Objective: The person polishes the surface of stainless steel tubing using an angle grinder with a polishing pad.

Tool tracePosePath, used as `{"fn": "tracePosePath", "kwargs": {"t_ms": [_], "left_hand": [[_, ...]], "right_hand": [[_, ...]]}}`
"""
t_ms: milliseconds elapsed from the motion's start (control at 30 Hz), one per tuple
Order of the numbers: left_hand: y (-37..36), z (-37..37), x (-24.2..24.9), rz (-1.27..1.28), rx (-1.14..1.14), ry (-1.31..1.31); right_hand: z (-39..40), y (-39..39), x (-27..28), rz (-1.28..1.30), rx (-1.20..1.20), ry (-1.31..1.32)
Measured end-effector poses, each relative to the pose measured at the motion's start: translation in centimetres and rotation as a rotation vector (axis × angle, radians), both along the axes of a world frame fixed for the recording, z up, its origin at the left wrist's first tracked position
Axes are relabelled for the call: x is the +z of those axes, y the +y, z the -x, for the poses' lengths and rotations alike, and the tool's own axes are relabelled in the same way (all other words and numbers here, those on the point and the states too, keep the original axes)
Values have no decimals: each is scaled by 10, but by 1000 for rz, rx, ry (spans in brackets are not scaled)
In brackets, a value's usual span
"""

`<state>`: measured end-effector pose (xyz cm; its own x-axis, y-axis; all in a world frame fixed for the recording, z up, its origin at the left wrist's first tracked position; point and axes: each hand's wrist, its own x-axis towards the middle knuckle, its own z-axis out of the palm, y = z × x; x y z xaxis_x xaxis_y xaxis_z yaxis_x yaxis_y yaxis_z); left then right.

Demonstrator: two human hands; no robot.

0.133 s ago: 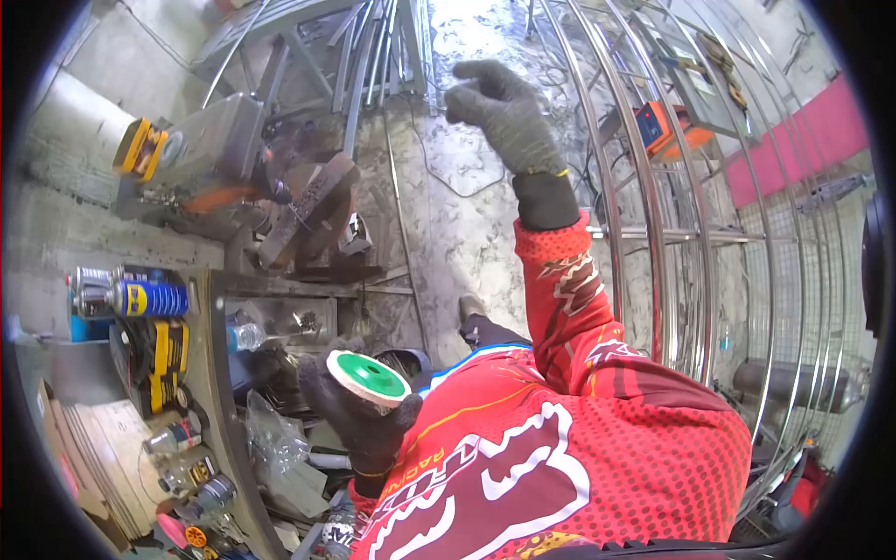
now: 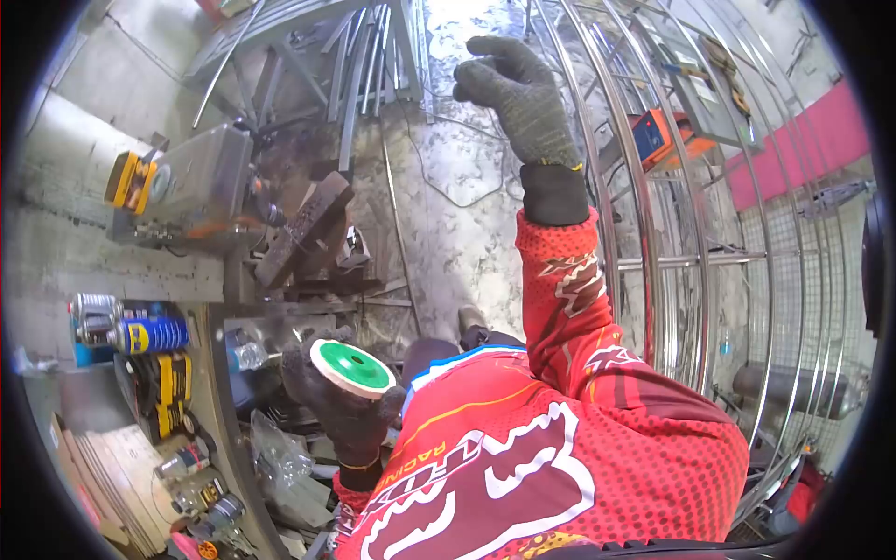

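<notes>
At near left, the left hand clamps its fingers around the disc, presumably to steady it. The right hand, fingers bent and slightly apart, hovers beside the rails, perhaps for balance.

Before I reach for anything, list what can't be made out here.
Head view:
- left hand, some fingers: behind the green disc
- blue can, fine print: too small
- cylinder: partly behind steel bars
- metal frame: cut off by the upper edge
</notes>
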<state>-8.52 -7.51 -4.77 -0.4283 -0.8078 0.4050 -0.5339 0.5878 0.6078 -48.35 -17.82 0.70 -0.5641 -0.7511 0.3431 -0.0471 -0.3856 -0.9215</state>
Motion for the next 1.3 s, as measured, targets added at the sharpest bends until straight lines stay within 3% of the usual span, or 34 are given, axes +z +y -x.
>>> {"fn": "tracePosePath", "kwargs": {"t_ms": [67,100,167,367,433,467,600,700,833,933,1100,1200,1300], "left_hand": [[-30,-4,-38,-277,-2,109],[-49,46,15,-459,-85,211],[-76,72,4,-553,-215,387],[-177,130,-21,-467,-428,265],[-219,150,-22,-226,-383,198],[-239,158,-40,-384,-366,308],[-334,195,-38,-435,-373,401],[-400,221,-14,-402,-414,450],[-458,264,18,-581,-306,756],[-512,285,7,-590,-350,813],[-605,350,-6,-577,-273,666],[-681,402,-47,-219,-170,290],[-743,456,-77,-371,-103,220]], "right_hand": [[15,-6,16,-35,-57,-26],[22,-13,15,-22,-46,-36],[39,-26,10,-29,-71,-28],[77,-83,-15,-64,-74,-29],[83,-112,-30,-122,-33,-45],[86,-127,-38,-157,7,-31],[94,-181,-59,-354,209,-56],[84,-200,-83,-522,333,-137],[85,-229,-103,-695,457,-46],[105,-260,-103,-819,520,-29],[165,-330,-115,-752,556,-41],[212,-378,-125,-667,522,20],[254,-423,-111,-678,546,46]]}}
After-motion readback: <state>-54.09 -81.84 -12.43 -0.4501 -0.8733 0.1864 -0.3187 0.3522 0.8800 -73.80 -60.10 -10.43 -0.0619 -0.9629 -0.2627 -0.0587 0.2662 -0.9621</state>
